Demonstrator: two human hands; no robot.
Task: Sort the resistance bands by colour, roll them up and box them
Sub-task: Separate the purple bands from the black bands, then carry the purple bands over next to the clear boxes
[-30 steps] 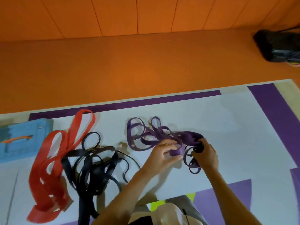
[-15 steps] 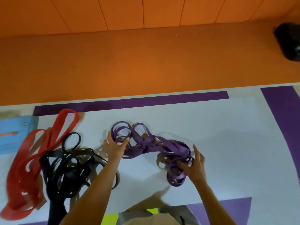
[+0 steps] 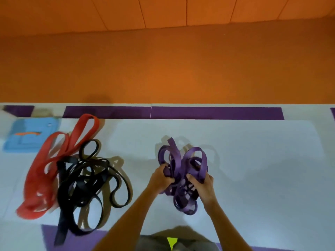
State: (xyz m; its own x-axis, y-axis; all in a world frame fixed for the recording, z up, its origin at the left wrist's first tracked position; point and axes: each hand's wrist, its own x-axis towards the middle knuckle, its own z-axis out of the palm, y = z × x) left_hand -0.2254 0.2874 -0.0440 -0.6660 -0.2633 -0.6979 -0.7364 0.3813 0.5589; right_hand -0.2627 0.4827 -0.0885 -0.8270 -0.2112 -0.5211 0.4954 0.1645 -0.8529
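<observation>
Purple bands [image 3: 183,165] clenched by left hand [image 3: 160,178] and right hand [image 3: 203,185]; black bands [image 3: 87,180] well apart leftward; white mat [image 3: 262,160] spreads rightward.

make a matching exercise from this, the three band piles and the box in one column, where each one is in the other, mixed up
Things
1. red bands
2. black bands
3. purple bands
4. box

Places
A. gripped by the left hand and right hand
B. far left, behind the piles
C. loose pile, leftmost of the three
D. loose pile, middle of the three

Pairs: 1-C, 2-D, 3-A, 4-B
</observation>
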